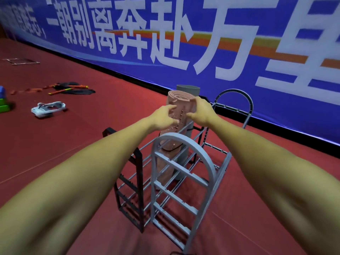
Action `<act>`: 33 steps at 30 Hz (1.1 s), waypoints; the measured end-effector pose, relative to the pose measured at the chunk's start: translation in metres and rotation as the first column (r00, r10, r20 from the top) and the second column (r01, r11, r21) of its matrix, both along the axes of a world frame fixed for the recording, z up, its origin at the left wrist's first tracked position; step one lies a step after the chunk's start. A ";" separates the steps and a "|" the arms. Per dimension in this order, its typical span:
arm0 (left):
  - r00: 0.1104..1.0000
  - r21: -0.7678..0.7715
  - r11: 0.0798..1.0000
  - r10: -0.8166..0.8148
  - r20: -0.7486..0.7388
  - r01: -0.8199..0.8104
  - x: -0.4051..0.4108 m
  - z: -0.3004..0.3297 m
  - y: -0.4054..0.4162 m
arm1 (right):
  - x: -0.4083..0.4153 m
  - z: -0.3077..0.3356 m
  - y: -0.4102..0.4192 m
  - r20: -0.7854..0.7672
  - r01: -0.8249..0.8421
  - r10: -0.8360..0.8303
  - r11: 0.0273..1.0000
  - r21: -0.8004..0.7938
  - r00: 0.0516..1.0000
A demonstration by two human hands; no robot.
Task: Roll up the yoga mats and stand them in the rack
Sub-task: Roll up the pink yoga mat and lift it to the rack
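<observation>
A pink rolled yoga mat (179,99) stands upright inside the grey metal rack (184,173) on the red floor. My left hand (164,116) holds the roll's left side near its top, fingers curled against it. My right hand (200,111) grips the right side, with the thumb over the top rim. A grey rolled mat (189,90) stands upright just behind the pink one, mostly hidden by it. The pink roll's lower part shows through the rack's bars.
A black side frame (137,183) stands at the rack's left. A blue banner wall (220,52) runs close behind. On the floor at far left lie a white headset (47,108), dark straps with orange sticks (73,88) and green blocks (3,104).
</observation>
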State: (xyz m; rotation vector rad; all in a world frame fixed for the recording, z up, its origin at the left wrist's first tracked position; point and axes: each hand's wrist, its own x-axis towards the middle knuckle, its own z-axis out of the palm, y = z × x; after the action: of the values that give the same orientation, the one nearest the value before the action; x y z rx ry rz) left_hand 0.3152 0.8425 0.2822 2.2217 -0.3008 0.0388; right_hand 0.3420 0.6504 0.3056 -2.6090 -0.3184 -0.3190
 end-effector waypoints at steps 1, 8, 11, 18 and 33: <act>1.000 -0.010 1.000 -0.009 0.007 0.009 -0.005 0.005 -0.005 | -0.008 0.002 -0.005 -0.008 -0.020 0.020 1.000 0.005 1.000; 0.997 0.099 0.995 -0.007 0.073 -0.001 -0.057 0.036 -0.031 | -0.079 0.026 -0.038 -0.011 -0.100 0.101 0.992 0.082 0.995; 0.980 0.125 0.992 -0.028 0.196 0.004 -0.089 0.056 -0.047 | -0.124 0.044 -0.064 0.036 -0.153 0.149 0.977 0.149 0.988; 0.860 0.043 0.972 -0.224 0.458 0.230 -0.184 0.096 -0.153 | -0.250 0.059 -0.177 0.240 -0.192 0.125 0.941 0.279 0.963; 0.594 0.151 0.631 -0.771 0.228 0.761 -0.335 -0.044 -0.546 | -0.536 -0.107 -0.516 0.174 0.415 -0.548 0.773 0.480 0.818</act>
State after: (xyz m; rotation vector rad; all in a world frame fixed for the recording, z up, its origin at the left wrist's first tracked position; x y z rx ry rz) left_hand -0.0194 0.2963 0.2380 1.9342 -1.4185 -0.1360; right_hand -0.1943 0.1345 0.1984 -2.1582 0.3234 -0.8766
